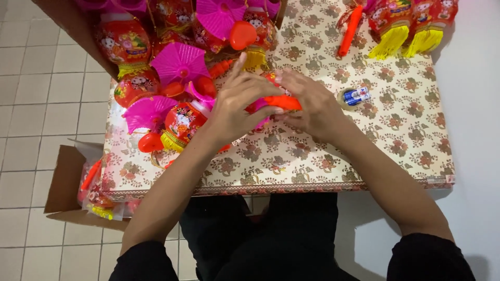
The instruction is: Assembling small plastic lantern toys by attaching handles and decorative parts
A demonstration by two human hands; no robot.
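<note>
We hold a toy lantern over the worktop

Our left hand [234, 106] and right hand [312, 106] each close a grip on the orange-handled toy lantern [278, 101] above the floral-covered worktop [323, 161]; pink-topped lanterns [179, 65] crowd left; batteries [355, 96] lie near right.

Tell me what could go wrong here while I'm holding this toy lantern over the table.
The left hand and right hand cover most of the red lantern, so small parts may slip unseen. The lantern pile crowds the left hand; an elbow could knock some off. The small batteries lie loose beside the right hand and might roll off the patterned table.
</note>
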